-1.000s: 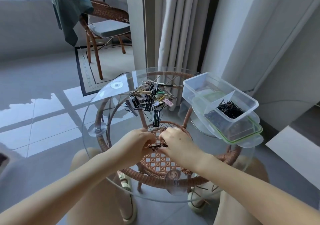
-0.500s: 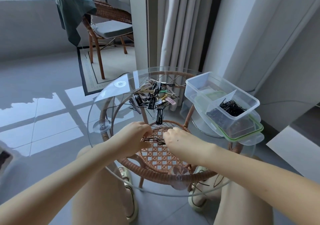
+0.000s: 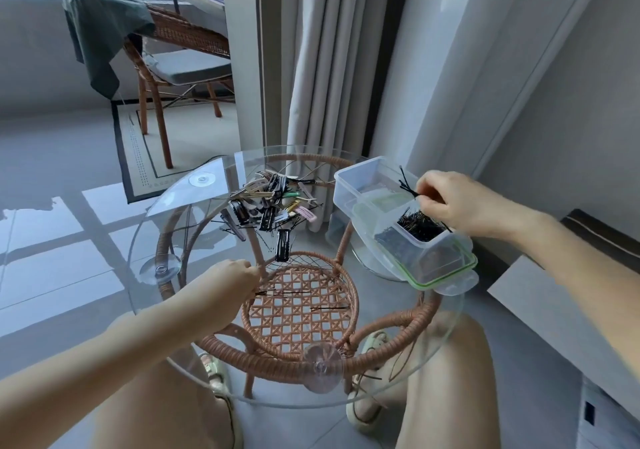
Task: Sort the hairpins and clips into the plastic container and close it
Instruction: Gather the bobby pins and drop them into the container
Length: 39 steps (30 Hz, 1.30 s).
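Note:
A clear plastic container (image 3: 349, 185) with a divider stands on its green-rimmed lid (image 3: 446, 277) at the right of the round glass table (image 3: 194, 203). Its near compartment holds a heap of black hairpins (image 3: 420, 223). My right hand (image 3: 450, 199) hovers over that compartment, pinching a few black hairpins (image 3: 406, 184) that stick up to the left. My left hand (image 3: 230, 287) rests on the glass near the front, fingers closed on a small bunch of black hairpins (image 3: 280, 293). One loose hairpin (image 3: 329, 308) lies to its right. A pile of mixed clips (image 3: 270, 203) sits at the table's middle.
The glass top rests on a wicker frame (image 3: 294, 313) with suction cups (image 3: 322, 367). A wicker chair (image 3: 180, 68) with a green cloth stands far left, curtains (image 3: 329, 61) behind the table. My knees are under the near edge.
My right hand has left the spot beside my left hand and moved up right over the container, carrying a few hairpins. The left hand stays with the remaining bunch.

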### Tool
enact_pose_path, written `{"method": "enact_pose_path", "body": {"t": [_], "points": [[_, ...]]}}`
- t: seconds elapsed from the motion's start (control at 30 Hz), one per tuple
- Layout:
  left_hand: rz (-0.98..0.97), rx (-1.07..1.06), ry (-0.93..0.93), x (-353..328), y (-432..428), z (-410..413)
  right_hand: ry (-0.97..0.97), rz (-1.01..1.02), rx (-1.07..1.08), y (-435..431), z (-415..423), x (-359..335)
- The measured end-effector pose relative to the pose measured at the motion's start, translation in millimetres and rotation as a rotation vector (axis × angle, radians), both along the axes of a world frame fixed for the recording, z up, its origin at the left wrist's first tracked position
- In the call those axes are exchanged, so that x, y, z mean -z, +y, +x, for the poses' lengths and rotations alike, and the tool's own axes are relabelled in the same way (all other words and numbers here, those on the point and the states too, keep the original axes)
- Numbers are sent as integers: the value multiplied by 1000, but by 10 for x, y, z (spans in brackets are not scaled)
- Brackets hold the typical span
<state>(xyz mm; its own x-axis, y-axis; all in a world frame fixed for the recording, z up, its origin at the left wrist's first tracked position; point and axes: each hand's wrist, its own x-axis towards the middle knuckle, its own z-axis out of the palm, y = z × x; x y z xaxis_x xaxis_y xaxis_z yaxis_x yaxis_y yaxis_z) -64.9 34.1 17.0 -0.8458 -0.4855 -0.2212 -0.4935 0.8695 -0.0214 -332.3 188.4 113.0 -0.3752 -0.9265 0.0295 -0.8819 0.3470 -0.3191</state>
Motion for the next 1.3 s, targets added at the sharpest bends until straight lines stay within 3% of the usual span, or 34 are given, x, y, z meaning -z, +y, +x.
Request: {"method": "enact_pose_path", "body": {"t": [0.1, 0.2, 0.33, 0.47, 0.53, 0.67, 0.83, 0.97, 1.13, 1.23, 1.3], "points": [[-61, 9, -133, 44, 32, -69, -50, -25, 80, 7, -263, 52], [-112, 36, -152, 81, 36, -65, -26, 1, 55, 33, -381, 193], [-118, 36, -73, 154, 17, -40, 190, 127, -157, -20, -401, 325], [-19, -6, 84, 53, -45, -47, 552, 210, -377, -84, -509, 363], [40, -24, 184, -120, -39, -114, 597, 243, -415, -116, -546, 347], [192, -16, 335, -488, 70, -472, 384, 184, -411, -188, -559, 310], [348, 85, 382, -810, 394, -1287, 111, -46, -210, -22, -632, 190], [248, 100, 370, -826, 652, -1951, 128, -224, -13, 232, -626, 81], [130, 172, 238, -791, 714, -2314, 213, -243, 18, 413, -533, 127], [153, 117, 391, -821, 483, -2201, 256, -298, -14, 421, -383, 147], [200, 55, 535, -859, 244, -2003, 167, -358, -54, 379, -183, 167]]}}
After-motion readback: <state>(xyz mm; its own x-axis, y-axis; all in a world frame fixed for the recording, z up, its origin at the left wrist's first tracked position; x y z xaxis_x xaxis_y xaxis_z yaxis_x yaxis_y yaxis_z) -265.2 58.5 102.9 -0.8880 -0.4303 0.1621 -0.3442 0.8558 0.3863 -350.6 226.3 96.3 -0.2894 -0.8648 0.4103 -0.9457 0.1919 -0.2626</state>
